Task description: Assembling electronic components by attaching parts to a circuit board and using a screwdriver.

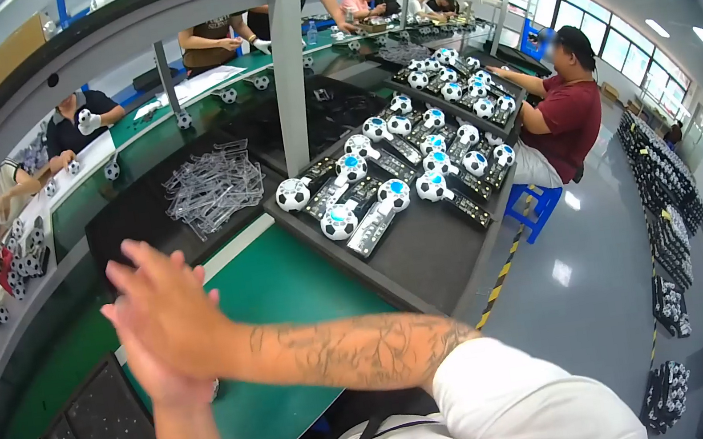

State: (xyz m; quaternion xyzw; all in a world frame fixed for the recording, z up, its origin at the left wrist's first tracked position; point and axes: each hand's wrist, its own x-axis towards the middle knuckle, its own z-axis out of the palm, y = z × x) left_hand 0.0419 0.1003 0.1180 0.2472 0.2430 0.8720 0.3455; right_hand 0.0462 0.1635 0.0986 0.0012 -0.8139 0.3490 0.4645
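My right hand [180,311] lies across my left hand [161,376], palm against palm, above the green work surface [289,287]. The right fingers stretch forward and are a little blurred. Most of the left hand is covered, but its fingertips stick out past the right hand on both sides. No held object shows in either hand; the space between the palms is hidden. A small part of a white-and-dark object [214,388] peeks out beside my left wrist. Beyond my hands, clear plastic pieces [217,187] lie heaped on a black mat.
A dark tray [421,268] holds several soccer-ball-shaped pieces [338,220] on flat dark bases. Another black tray [99,435] sits at lower left. A grey post [288,76] rises ahead. A person in a red shirt [576,121] sits at right; other people work along the conveyor.
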